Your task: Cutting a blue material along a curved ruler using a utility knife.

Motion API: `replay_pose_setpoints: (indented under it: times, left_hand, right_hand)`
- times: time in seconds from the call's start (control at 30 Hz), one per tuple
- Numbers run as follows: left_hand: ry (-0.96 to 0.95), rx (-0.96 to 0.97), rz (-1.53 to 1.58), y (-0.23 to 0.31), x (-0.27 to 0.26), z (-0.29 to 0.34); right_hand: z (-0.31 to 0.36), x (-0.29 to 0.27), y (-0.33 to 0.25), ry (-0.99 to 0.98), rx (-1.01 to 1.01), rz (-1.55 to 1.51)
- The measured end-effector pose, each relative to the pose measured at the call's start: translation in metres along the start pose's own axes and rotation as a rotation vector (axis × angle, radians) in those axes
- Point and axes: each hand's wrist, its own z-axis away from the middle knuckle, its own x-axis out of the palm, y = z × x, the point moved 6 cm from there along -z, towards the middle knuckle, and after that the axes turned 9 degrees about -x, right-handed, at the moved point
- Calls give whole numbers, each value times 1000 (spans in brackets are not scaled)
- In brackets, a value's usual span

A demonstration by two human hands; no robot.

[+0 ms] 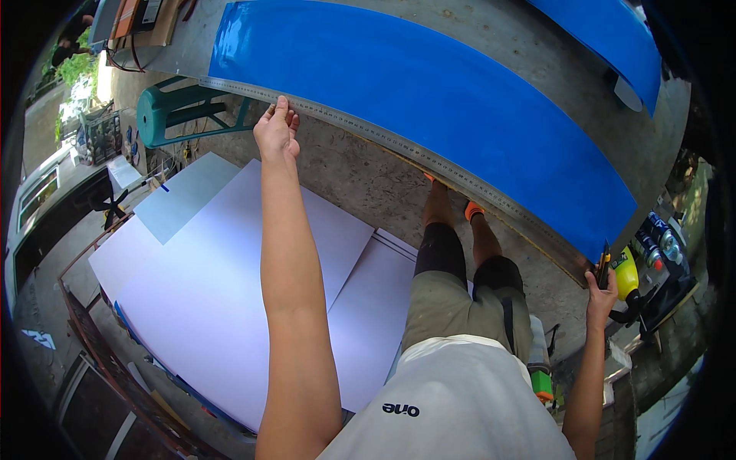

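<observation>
A long blue sheet point(429, 84) lies flat on the grey table, and a long metal ruler point(349, 121) runs along its near edge. My left hand point(277, 132) is closed at the ruler's near edge toward its left part, with the thumb on top and the fingers curled beneath. At the sheet's right corner, my right hand point(600, 297) grips a black and yellow utility knife point(604, 264) held upright. Whether the blade touches the sheet is too small to tell.
A second blue sheet point(606, 38), partly curled, lies at the far right. Beside the right end stand a yellow spray bottle point(626, 272) and several cans. A green stool point(165, 115) stands at the left. Large white panels point(207, 299) are stacked behind my left arm.
</observation>
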Motion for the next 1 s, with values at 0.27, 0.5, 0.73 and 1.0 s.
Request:
replay_pose_setpoints:
  times: [0.27,0.5,0.73,1.0]
  left_hand:
    - [-34,-6,36,-1,-1,0]
    - [-54,-20,57,-1,-4,-1]
    - [-73,-23,58,-1,-4,-4]
    - [-45,-18,53,-1,-5,-3]
  right_hand:
    - [0,0,0,-11,16,-10]
    - [0,2,-6,-34,12,25]
    - [0,0,-6,-34,14,12]
    - [0,1,-5,-33,15,13]
